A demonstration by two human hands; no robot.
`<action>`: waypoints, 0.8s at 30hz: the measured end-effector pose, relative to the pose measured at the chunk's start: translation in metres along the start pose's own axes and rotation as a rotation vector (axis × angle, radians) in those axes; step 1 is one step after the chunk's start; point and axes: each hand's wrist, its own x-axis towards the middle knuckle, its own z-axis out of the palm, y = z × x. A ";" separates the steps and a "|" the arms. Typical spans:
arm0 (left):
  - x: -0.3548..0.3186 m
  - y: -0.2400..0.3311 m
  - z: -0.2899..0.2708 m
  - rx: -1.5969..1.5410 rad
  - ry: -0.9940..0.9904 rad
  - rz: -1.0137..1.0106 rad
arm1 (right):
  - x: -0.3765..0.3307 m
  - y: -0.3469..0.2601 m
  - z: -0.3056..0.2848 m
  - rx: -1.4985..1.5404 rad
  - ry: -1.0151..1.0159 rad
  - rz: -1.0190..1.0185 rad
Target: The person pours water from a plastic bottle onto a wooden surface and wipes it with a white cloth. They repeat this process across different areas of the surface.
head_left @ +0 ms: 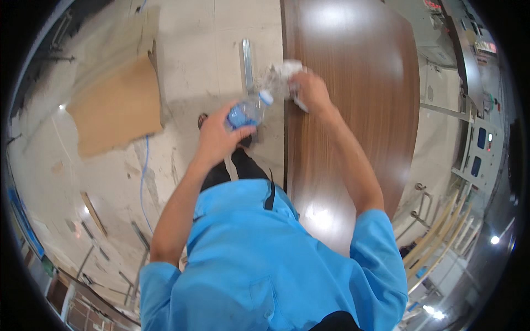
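Note:
My left hand (218,135) is wrapped round a clear plastic bottle (252,113) with a white cap and a blue label. The bottle tilts, its cap pointing up and to the right, over the floor beside the table. In my right hand (313,91) is a bunched white cloth (287,70), gripped at the left edge of a brown wood-grain tabletop (353,127). Part of the cloth hangs past that edge toward the bottle, and it looks blurred. Bottle and cloth are close but seem apart.
On the pale floor at left lies a brown cardboard sheet (118,107), with a blue cord (144,182) running from it. A metal strip (247,63) lies beyond the bottle. Wooden strips (441,231) and a panel with blue windows (479,149) stand past the table's right side.

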 end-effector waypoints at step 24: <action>-0.057 0.029 -0.050 -0.558 0.229 0.029 | 0.014 0.021 -0.001 -0.207 -0.090 -0.063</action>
